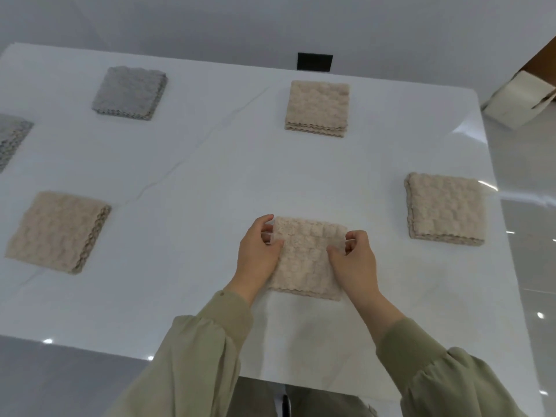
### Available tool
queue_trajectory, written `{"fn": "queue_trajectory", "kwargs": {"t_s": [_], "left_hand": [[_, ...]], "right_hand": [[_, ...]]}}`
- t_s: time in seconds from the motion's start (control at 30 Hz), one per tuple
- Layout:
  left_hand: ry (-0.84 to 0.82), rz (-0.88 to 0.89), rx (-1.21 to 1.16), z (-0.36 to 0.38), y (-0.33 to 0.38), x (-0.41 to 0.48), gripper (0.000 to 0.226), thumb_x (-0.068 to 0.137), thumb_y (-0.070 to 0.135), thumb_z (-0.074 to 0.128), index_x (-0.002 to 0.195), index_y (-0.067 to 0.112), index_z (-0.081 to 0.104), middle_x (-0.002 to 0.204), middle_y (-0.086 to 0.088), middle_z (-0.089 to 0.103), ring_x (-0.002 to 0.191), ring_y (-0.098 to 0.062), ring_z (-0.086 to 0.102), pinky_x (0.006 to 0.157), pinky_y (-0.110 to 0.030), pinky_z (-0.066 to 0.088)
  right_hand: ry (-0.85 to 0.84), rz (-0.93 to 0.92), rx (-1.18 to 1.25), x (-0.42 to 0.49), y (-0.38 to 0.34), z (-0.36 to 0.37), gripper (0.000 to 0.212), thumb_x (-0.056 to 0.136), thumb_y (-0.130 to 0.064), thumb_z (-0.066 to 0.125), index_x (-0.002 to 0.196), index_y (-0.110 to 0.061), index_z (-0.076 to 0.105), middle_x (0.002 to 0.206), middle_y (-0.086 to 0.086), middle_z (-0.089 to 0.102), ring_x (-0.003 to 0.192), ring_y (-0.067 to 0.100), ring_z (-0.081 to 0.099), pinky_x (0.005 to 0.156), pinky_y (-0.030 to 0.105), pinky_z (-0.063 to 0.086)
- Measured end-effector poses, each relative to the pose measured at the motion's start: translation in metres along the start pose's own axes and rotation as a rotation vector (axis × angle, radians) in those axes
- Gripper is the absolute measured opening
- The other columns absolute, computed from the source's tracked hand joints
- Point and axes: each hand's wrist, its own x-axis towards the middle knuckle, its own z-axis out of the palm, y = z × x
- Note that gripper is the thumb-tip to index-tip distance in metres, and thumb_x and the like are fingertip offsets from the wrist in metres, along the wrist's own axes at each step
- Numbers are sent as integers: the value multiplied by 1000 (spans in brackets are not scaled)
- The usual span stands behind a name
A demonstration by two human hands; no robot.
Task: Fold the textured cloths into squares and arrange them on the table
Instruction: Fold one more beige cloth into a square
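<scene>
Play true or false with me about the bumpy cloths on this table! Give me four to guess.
1. The left hand and the right hand both hold the nearest beige bumpy folded cloth. True.
2. Every cloth on the white table is beige. False: a grey bumpy folded cloth lies at the far left, and a second grey cloth is cut off by the picture's left edge.
3. The beige cloths are stacked in one pile. False: the far beige cloth, the right beige cloth and the left beige cloth lie apart from each other.
4. A black rectangle sits at the table's far edge. True.
</scene>
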Motion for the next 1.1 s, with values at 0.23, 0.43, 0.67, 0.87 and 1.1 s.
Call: {"fn": "queue_trajectory", "kwargs": {"t_s": [0.23, 0.43, 0.67, 0.87, 1.1], "left_hand": [[57, 82, 117, -2, -6, -4, 36, 88, 14, 62, 123, 22, 54, 110, 9, 55, 96, -4, 53, 91, -24, 47], [-150, 19, -218, 0, 1, -5, 51, 101, 27, 36, 148, 31, 18, 141, 17, 35, 131, 3, 32, 101, -13, 27], [-177, 91, -203, 4, -9, 1, 49, 102, 28, 31, 149, 23, 18, 154, 14, 23, 139, 6, 20, 109, -7, 17], [-245, 153, -81, 14, -15, 3, 50, 102, 27, 32, 150, 21, 19, 154, 14, 21, 139, 6, 17, 115, -17, 15], [38, 121, -212, 8, -24, -5, 49, 99, 31, 34, 146, 20, 30, 148, 11, 34, 135, 3, 29, 110, -10, 23]], "right_hand": [[33, -19, 11, -8, -1, 1, 25, 89, -22, 59, 109, -21, 44, 92, -8, 53, 78, 2, 53, 65, 19, 45], [119, -108, 322, -18, 5, 13, 42, 98, -14, 44, 140, -15, 38, 140, -9, 43, 127, 0, 40, 99, 6, 32], [152, -91, 397, -19, 5, 35, 46, 99, -11, 41, 144, -14, 33, 145, -9, 36, 131, -3, 32, 103, 4, 27], [42, -114, 246, -18, 4, 39, 54, 100, -16, 38, 149, -18, 17, 146, -17, 23, 131, -9, 19, 95, -7, 18], [-46, -167, 124, -9, 13, 9, 50, 100, -16, 38, 148, -18, 25, 150, -6, 32, 125, -12, 33, 95, -2, 26]]}}
